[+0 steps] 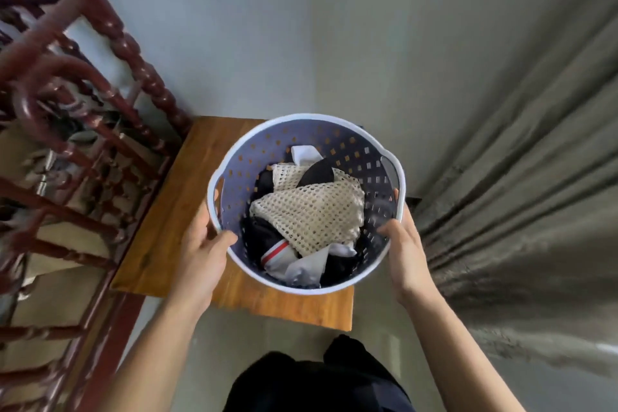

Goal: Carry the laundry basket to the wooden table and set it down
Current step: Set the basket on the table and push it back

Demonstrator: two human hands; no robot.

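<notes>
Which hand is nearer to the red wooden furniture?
Left. The left hand grips the basket rim on the side facing the red wooden furniture; the right hand grips the opposite rim, beside the curtain.

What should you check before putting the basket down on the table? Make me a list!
1. Both hands hold the basket: ok. The left hand and right hand grip the rim of the laundry basket.
2. Basket is over the wooden table: ok.
3. Basket sits fully within the tabletop: cannot tell; its right side seems to reach the table's far-right edge.
4. Landing spot is clear: cannot tell; the basket hides it.
5. Clothes stay inside: ok, nothing hangs over the rim.
6. Basket already touches the table: cannot tell.
</notes>
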